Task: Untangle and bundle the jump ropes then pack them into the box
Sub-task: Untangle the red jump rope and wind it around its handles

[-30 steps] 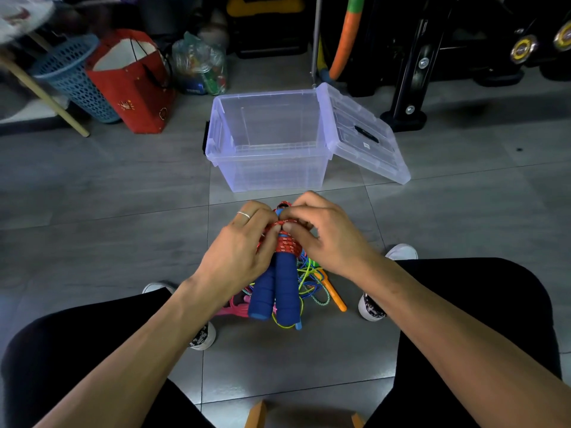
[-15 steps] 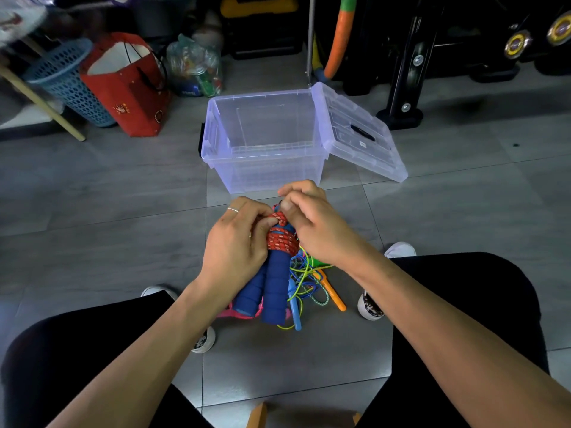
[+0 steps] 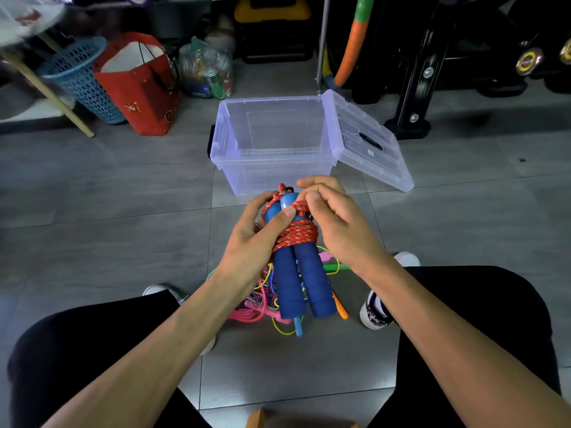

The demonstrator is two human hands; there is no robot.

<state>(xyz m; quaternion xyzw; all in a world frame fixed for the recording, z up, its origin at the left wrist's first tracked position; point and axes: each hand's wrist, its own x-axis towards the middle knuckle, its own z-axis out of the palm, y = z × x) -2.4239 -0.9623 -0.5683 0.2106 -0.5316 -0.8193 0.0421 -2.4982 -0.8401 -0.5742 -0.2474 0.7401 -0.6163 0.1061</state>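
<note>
While wrapped: two blue handles (image 3: 301, 282).

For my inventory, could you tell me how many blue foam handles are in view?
2: the left blue foam handle and the right blue foam handle, side by side, bound by red rope. Others may be hidden.

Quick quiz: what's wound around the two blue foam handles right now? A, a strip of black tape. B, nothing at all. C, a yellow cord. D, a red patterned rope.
D: a red patterned rope is coiled around the upper part of the two blue foam handles, which the left hand grips.
</note>
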